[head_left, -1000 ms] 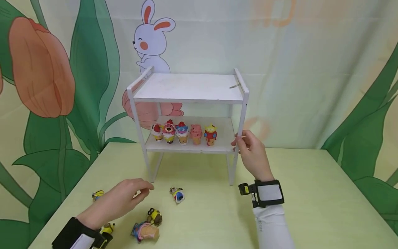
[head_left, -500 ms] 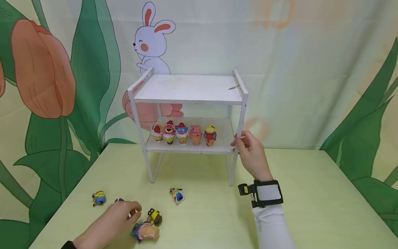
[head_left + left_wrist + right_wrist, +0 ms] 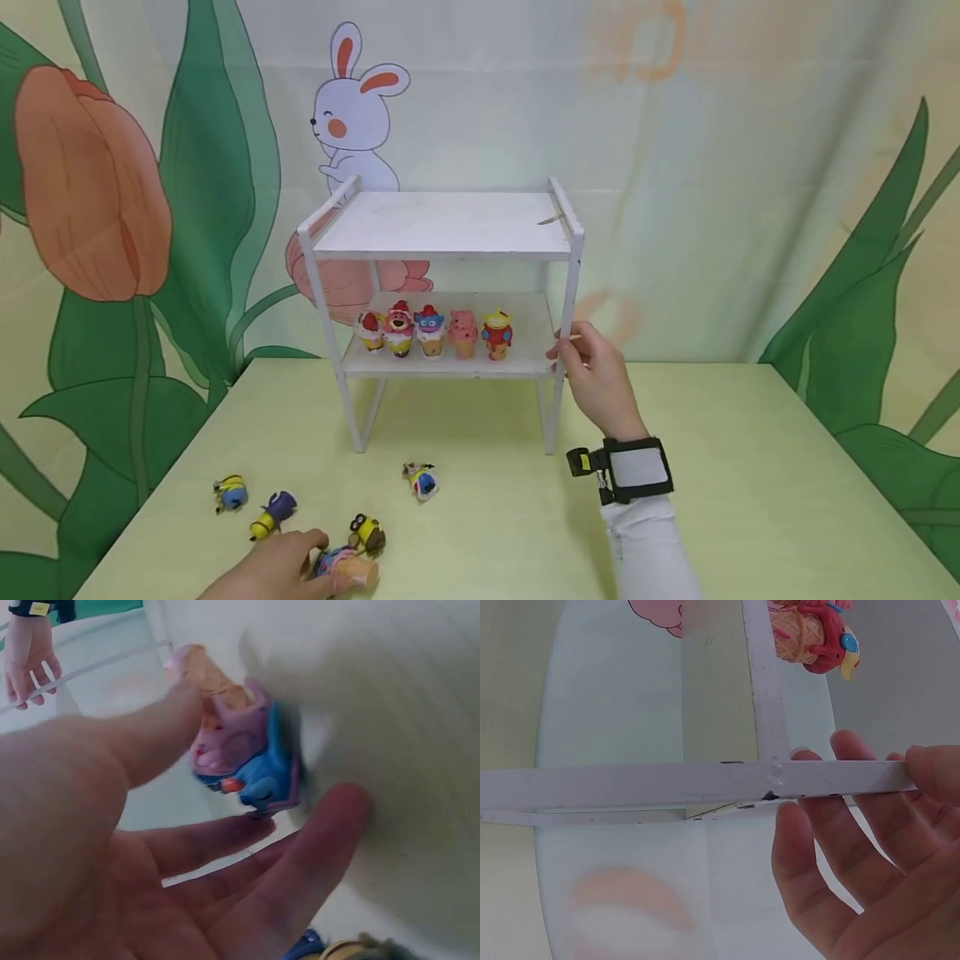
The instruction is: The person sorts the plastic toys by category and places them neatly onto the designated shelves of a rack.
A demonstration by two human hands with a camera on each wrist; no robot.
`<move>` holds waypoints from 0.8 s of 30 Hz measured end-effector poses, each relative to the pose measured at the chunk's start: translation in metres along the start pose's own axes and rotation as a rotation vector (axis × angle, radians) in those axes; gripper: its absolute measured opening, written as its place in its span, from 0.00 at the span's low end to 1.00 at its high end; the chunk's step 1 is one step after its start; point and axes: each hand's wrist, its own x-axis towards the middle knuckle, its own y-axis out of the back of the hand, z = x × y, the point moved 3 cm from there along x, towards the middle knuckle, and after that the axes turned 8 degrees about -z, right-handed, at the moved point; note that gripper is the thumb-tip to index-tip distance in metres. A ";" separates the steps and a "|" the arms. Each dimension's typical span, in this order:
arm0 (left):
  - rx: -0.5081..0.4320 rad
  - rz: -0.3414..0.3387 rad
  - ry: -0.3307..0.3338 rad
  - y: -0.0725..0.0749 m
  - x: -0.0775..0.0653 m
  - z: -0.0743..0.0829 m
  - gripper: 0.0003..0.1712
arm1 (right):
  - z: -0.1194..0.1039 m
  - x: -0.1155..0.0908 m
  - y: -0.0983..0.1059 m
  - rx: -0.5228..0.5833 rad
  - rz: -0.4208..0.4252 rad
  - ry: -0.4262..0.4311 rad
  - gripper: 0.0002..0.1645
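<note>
My left hand (image 3: 273, 568) is low at the table's near left, fingers spread around an ice-cream-cone figurine (image 3: 352, 571) with a blue and pink top. In the left wrist view the thumb overlaps the figurine's cone (image 3: 201, 667) and a fingertip comes right up to its blue head (image 3: 266, 780). My right hand (image 3: 600, 379) grips the right front post of a white two-tier shelf (image 3: 442, 225), thumb on one side and fingers on the other (image 3: 870, 832). On its lower tier several ice-cream-cone figurines (image 3: 431, 333) stand in a row.
Small yellow figurines lie on the table: one with brown (image 3: 367, 533) beside the cone figurine, one with purple (image 3: 273, 514), one with blue (image 3: 231, 493). A white-and-blue figurine (image 3: 422, 481) lies before the shelf. A printed curtain (image 3: 675, 208) hangs behind.
My left hand has moved down and toward the near edge to the cone figurine, uncovering the yellow-and-purple figurine. The right hand keeps its hold on the shelf post. The head view has shifted slightly.
</note>
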 end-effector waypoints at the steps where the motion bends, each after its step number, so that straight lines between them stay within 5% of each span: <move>1: 0.006 0.001 -0.001 -0.001 0.001 0.000 0.28 | 0.000 0.000 0.000 -0.003 0.002 0.000 0.10; 14: -0.069 0.012 0.056 -0.017 0.031 -0.030 0.32 | 0.000 0.001 0.000 -0.003 -0.009 -0.007 0.10; 24: -0.255 0.001 -0.006 -0.007 0.024 -0.028 0.28 | -0.001 -0.001 0.001 -0.003 -0.007 -0.010 0.10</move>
